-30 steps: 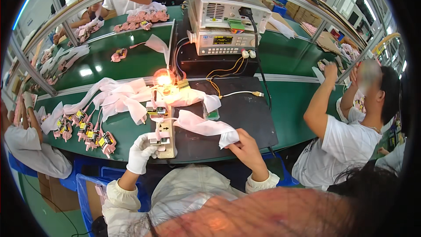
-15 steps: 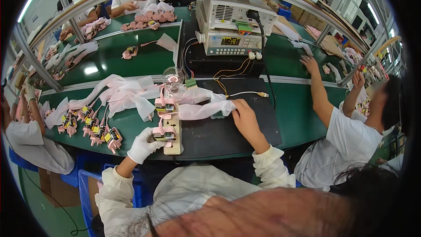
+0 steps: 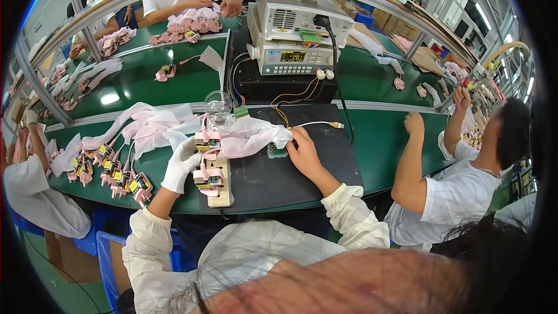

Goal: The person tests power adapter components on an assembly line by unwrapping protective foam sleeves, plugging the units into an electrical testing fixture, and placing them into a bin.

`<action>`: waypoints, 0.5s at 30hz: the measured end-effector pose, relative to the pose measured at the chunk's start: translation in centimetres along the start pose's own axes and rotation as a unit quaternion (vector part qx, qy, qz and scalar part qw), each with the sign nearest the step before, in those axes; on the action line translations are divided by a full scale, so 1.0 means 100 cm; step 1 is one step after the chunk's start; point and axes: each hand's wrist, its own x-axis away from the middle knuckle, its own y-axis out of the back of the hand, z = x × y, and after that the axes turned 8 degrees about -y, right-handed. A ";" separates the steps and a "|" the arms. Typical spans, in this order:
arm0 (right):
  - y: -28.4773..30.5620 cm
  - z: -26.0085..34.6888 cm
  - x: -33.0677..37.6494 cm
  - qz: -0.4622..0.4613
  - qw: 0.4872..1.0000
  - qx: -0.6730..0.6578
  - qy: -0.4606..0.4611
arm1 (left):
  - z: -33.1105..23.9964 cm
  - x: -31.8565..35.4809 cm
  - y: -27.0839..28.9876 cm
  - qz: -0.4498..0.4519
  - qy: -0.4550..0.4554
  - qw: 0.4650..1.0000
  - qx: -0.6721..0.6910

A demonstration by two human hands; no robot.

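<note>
My left hand [image 3: 181, 166], in a white glove, has its fingers closed at the left side of the upper pink plug-in adapter [image 3: 207, 139] with an exposed circuit. This adapter and a lower pink adapter [image 3: 208, 179] sit in a cream socket strip [image 3: 220, 199]. From the adapters, translucent pinkish-white sleeves [image 3: 247, 139] run to the right. My bare right hand [image 3: 306, 154] pinches their far end, which hides what is inside. Just below that end, a small green board [image 3: 277, 150] lies on the black mat [image 3: 279, 183]. Behind the strip stands a clear bulb [image 3: 217, 104].
Several pink adapters [image 3: 121, 180] with sleeves lie left on the green bench [image 3: 383, 157]. Stacked test instruments [image 3: 299, 58] stand behind the mat, their black cable [image 3: 343, 104] hanging down its right side. A white-sleeved cable [image 3: 317, 123] lies nearby. Co-workers sit at right [image 3: 447, 180], left and across.
My left hand has moved from the lower adapter up to the upper one. My right hand stays at the sleeve ends, and the green board beneath now shows. The view has shifted slightly.
</note>
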 end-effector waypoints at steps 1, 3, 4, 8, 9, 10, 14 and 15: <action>-0.001 -0.002 -0.001 -0.005 1.000 -0.006 0.006 | 0.001 -0.006 -0.001 0.041 0.009 0.999 -0.004; -0.003 -0.002 0.000 -0.008 1.000 -0.013 0.018 | 0.011 -0.013 0.000 0.066 0.033 0.997 0.030; -0.002 -0.002 0.001 -0.011 1.000 -0.011 0.017 | 0.010 -0.014 -0.002 0.070 0.033 0.997 0.031; -0.004 -0.005 0.001 -0.021 1.000 0.000 0.016 | 0.001 -0.014 -0.010 0.058 0.078 0.995 0.018; -0.004 -0.006 0.001 -0.024 0.999 0.004 0.024 | -0.001 -0.013 -0.014 0.054 0.075 0.995 0.025; -0.003 -0.005 0.001 -0.027 0.999 0.008 0.030 | -0.004 -0.013 -0.017 0.051 0.072 0.996 0.032; 0.000 0.000 0.002 -0.022 0.999 0.015 0.022 | -0.006 -0.012 -0.014 0.052 0.099 0.994 0.023; -0.001 -0.001 0.002 -0.020 0.999 0.014 0.027 | -0.006 -0.012 -0.014 0.054 0.088 0.994 0.021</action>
